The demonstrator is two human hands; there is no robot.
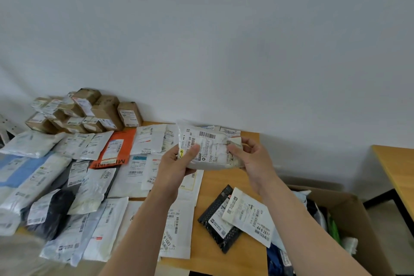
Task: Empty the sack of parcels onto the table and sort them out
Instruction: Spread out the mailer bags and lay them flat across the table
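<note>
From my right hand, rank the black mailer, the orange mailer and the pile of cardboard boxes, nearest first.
1. Black mailer, near side, just below the right hand.
2. Orange mailer, to the left, mid-table.
3. Pile of cardboard boxes, far left, at the back.

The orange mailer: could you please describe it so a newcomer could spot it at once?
Find the brown boxes stacked far left on the table, against the wall. Just in front of them lies the orange mailer. It is the only orange parcel among pale ones.
</note>
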